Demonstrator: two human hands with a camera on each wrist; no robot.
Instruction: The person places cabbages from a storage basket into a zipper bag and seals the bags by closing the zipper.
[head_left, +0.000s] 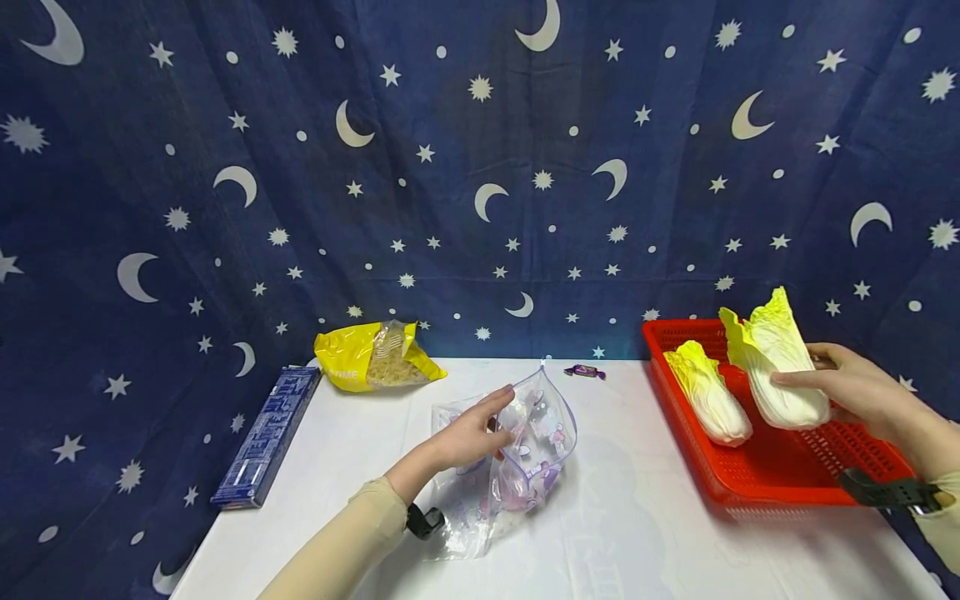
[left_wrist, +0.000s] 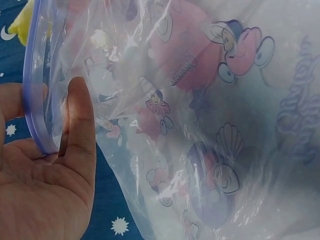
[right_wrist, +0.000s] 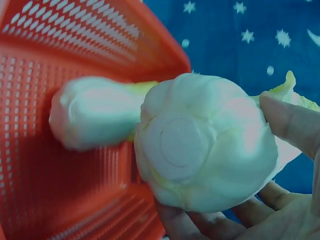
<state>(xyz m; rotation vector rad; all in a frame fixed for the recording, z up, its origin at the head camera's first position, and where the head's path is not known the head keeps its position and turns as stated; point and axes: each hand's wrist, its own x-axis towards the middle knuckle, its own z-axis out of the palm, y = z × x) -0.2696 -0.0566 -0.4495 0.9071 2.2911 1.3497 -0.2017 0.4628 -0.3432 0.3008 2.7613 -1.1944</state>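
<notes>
In the head view my left hand (head_left: pixel 468 433) is at the mouth of a clear zip bag (head_left: pixel 543 425) printed with pink and purple cartoon figures. The left wrist view shows the bag's purple zip rim (left_wrist: pixel 35 100) between the thumb (left_wrist: pixel 80 125) and the other fingers, and the mouth stands open. Over a red plastic basket (head_left: pixel 712 479) my right hand (head_left: pixel 862 387) grips a small napa cabbage (head_left: pixel 787 392), leafy end up. Its pale root end (right_wrist: pixel 185 145) faces the right wrist camera. A second napa cabbage (head_left: pixel 708 396) lies in the basket, at its left side.
A yellow bag of pasta-like pieces (head_left: pixel 360 358) lies at the table's back left, near a long blue box (head_left: pixel 270 437) on the left edge. A purple-wrapped candy (head_left: pixel 585 372) sits at the back. Behind hangs a dark blue curtain (head_left: pixel 450 208) with moons and stars.
</notes>
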